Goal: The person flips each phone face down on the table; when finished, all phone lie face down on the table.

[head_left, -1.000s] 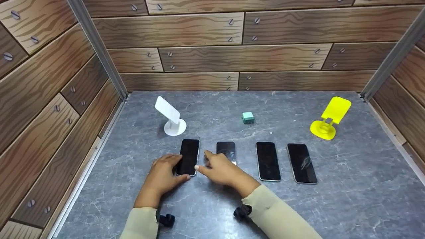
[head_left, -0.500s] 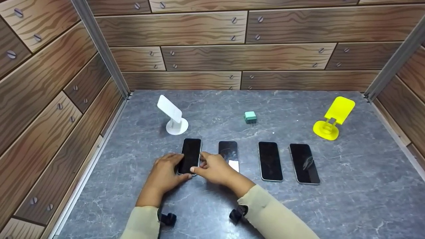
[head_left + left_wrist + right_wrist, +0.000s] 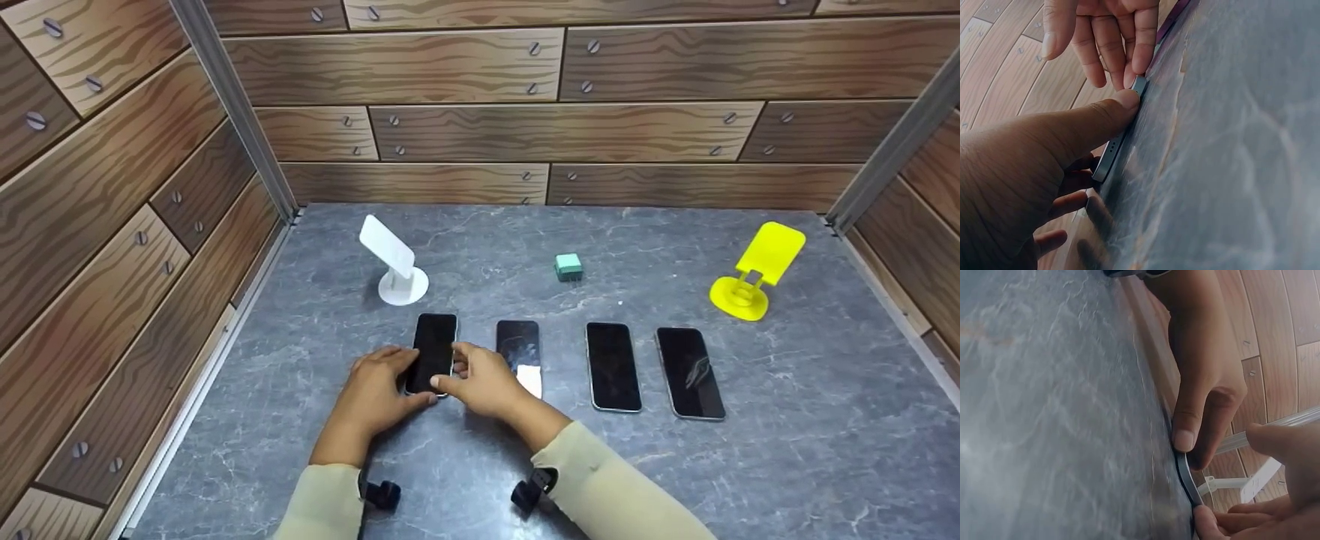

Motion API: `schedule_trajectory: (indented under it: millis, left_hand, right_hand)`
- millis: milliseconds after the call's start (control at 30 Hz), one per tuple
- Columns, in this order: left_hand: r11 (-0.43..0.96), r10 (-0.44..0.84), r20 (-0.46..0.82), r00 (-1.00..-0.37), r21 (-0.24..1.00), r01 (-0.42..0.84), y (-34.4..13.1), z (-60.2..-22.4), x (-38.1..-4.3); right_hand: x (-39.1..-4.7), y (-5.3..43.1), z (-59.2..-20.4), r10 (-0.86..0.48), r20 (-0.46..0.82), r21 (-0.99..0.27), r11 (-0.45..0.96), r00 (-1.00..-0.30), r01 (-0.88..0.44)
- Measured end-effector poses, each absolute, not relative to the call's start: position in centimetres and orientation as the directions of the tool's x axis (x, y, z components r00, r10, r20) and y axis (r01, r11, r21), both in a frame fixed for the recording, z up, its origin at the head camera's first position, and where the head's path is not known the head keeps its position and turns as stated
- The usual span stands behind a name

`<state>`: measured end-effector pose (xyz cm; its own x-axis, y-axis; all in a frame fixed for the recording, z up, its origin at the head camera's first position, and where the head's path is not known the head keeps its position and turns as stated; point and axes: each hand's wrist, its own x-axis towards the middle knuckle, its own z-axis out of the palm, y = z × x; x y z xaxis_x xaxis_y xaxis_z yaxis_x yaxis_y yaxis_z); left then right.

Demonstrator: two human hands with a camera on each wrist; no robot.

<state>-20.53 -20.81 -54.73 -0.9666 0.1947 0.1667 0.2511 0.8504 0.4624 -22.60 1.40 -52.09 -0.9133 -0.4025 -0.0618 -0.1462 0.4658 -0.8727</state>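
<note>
A black-screened smartphone [image 3: 435, 337] lies face up on the grey marbled table. My left hand [image 3: 375, 386] grips its lower left corner, thumb at the bottom edge and fingers along the left side. My right hand [image 3: 487, 384] touches the right side with its fingertips, while its thumb is raised over the screen. In the left wrist view, the left thumb presses the phone's bottom edge [image 3: 1107, 162]. The right wrist view shows a right fingertip at the corner of the phone [image 3: 1186, 478], with the right thumb held away from it.
Right of it lie a phone [image 3: 517, 341] with a white patch, another phone [image 3: 613, 367] and a phone [image 3: 690, 371] with a bright reflection. Behind stand a white phone stand [image 3: 403, 285], a green charger cube [image 3: 568, 267] and a yellow phone stand [image 3: 739, 298]. Wood-patterned walls [image 3: 465, 135] enclose the table.
My right hand has moved left until its fingers reach the phone's right side. The left hand keeps its hold, and the view has shifted slightly.
</note>
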Motion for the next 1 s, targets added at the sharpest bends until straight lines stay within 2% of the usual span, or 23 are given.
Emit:
schedule_trajectory:
  millis: [267,600,667,867,1000]
  left_hand:
    - [0.850,0.190,0.155,-0.970,0.468,0.241,-20.8,-54.8,-20.6]
    - [0.839,0.197,0.160,-0.967,0.482,0.251,-21.0,-54.9,-20.7]
    - [0.839,0.200,0.155,-0.968,0.483,0.250,-21.1,-55.0,-20.7]
    - [0.836,0.197,0.147,-0.969,0.491,0.244,-21.3,-55.2,-20.7]
    - [0.839,0.202,0.150,-0.968,0.483,0.250,-21.3,-55.1,-20.8]
  right_hand:
    - [-22.5,1.4,-52.4,-0.355,-0.097,-0.954,0.301,-0.930,-0.015]
    - [-22.6,0.8,-52.5,-0.337,-0.096,-0.987,0.157,-0.936,0.045]
    - [-22.6,0.6,-52.6,-0.330,-0.105,-0.982,0.182,-0.938,0.046]
    - [-22.5,0.1,-52.7,-0.309,-0.097,-0.915,0.401,-0.946,-0.037]
    - [-22.6,-0.3,-52.8,-0.292,-0.087,-0.907,0.419,-0.952,-0.045]
